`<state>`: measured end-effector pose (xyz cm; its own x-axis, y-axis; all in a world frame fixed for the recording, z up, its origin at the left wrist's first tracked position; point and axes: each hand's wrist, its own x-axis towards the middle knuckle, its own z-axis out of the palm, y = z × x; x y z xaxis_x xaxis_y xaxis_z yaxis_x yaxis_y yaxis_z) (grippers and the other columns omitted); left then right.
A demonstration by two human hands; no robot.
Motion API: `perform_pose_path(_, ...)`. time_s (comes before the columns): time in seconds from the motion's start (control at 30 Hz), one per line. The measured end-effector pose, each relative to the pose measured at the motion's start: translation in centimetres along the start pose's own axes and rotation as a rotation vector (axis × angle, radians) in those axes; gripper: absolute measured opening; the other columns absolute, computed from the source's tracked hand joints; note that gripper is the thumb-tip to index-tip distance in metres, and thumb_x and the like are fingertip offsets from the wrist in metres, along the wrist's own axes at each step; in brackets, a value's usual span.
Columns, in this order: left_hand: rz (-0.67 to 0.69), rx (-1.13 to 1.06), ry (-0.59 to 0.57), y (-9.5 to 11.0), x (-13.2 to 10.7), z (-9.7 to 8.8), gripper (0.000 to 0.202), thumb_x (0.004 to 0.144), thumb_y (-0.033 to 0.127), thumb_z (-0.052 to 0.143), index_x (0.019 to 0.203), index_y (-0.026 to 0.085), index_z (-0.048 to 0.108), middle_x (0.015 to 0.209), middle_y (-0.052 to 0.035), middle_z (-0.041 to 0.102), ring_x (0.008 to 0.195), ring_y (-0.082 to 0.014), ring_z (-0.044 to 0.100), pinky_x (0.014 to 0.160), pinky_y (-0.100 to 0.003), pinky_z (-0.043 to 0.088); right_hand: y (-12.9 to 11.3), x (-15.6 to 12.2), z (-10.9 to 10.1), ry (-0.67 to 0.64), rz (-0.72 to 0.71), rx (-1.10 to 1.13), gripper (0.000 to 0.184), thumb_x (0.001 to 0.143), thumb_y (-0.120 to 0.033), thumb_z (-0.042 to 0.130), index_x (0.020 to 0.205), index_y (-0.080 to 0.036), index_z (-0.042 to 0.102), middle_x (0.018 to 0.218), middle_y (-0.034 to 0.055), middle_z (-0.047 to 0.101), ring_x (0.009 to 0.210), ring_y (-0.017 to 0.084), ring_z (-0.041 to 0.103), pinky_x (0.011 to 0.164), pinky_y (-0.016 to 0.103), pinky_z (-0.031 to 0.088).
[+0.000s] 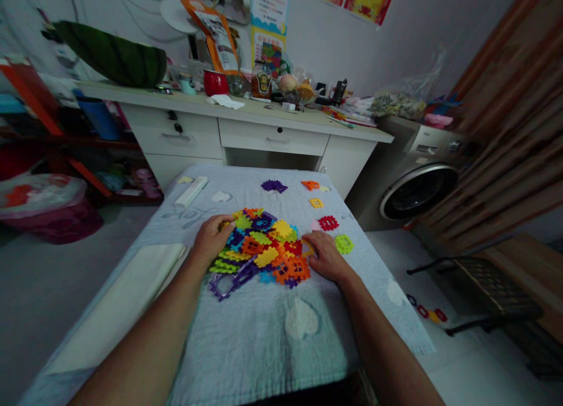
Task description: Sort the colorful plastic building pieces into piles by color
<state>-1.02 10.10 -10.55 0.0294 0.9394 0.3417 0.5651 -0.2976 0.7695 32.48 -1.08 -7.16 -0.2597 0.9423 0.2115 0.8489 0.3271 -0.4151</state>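
Note:
A heap of interlocking plastic building tiles (259, 240) in many colours lies at the middle of the cloth-covered table. My left hand (212, 237) touches its left side, fingers curled and closed by a small yellow-orange bit; what they grip is unclear. On the right side, my right hand (324, 254) has its fingers closed about a yellow tile (308, 249) at the heap's edge. Purple frame tiles (226, 284) lie at the front of the heap. A red tile (328, 222) and a lime green tile (343, 244) rest just beyond my right hand.
Farther back on the table (303, 341) lie purple tiles (274, 186), an orange tile (310, 185), a small yellow tile (316, 203) and a white bar-shaped object (192, 192). A folded pale cloth (118, 303) lies at left. Behind stand a white desk (246, 133) and a washing machine (402, 171).

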Motion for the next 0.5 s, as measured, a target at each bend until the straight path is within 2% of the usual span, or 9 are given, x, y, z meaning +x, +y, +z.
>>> perform_pose_path(0.17,0.012,0.000,0.011,-0.3,0.0,0.1,0.039,0.078,0.050,0.054,0.097,0.020,0.070,0.104,-0.0076,0.071,0.097,-0.0241,0.066,0.091,-0.037,0.050,0.9,0.1,-2.4,0.042,0.036,-0.010,0.035,0.068,-0.016,0.060,0.102,-0.018,0.066,0.107,0.0100,0.066,0.105,0.026,0.057,0.097,0.042,0.040)
perform_pose_path(0.27,0.019,0.008,0.016,-0.4,0.1,0.2,0.039,0.078,0.050,0.053,0.097,0.020,0.070,0.104,-0.0073,0.071,0.097,-0.0242,0.066,0.091,-0.038,0.050,2.2,1.1,-4.1,0.033,0.046,0.038,0.021,0.079,-0.024,0.055,0.096,-0.018,0.066,0.101,0.0087,0.067,0.096,0.023,0.060,0.087,0.036,0.043)
perform_pose_path(0.3,0.019,0.010,0.016,-0.4,0.1,0.2,0.039,0.078,0.050,0.053,0.097,0.020,0.070,0.104,-0.0073,0.071,0.097,-0.0242,0.066,0.092,-0.038,0.050,2.7,1.7,-4.6,0.032,0.061,0.046,0.019,0.084,-0.027,0.050,0.092,-0.018,0.065,0.095,0.0076,0.067,0.089,0.021,0.060,0.082,0.034,0.044)
perform_pose_path(0.37,0.017,0.008,0.016,-0.4,0.2,0.2,0.039,0.078,0.050,0.053,0.097,0.020,0.070,0.104,-0.0074,0.071,0.097,-0.0240,0.066,0.092,-0.037,0.050,3.9,3.2,-5.3,0.061,0.122,0.044,0.029,0.092,-0.033,0.039,0.085,-0.018,0.064,0.080,0.0043,0.065,0.075,0.018,0.058,0.071,0.029,0.042)
perform_pose_path(0.43,0.017,0.004,0.013,-0.4,0.2,0.2,0.039,0.078,0.050,0.053,0.097,0.020,0.070,0.103,-0.0076,0.071,0.096,-0.0239,0.066,0.091,-0.037,0.051,5.3,5.2,-5.7,0.130,0.196,0.037,0.036,0.093,-0.035,0.034,0.080,-0.018,0.063,0.071,0.0020,0.061,0.066,0.016,0.055,0.065,0.027,0.040)
perform_pose_path(0.5,0.020,0.003,0.008,-0.2,0.3,0.1,0.039,0.078,0.050,0.053,0.096,0.019,0.070,0.102,-0.0079,0.071,0.096,-0.0242,0.066,0.091,-0.037,0.050,6.8,7.4,-5.8,0.198,0.269,0.054,0.034,0.092,-0.032,0.036,0.080,-0.017,0.064,0.070,0.0020,0.062,0.065,0.015,0.055,0.063,0.026,0.040)
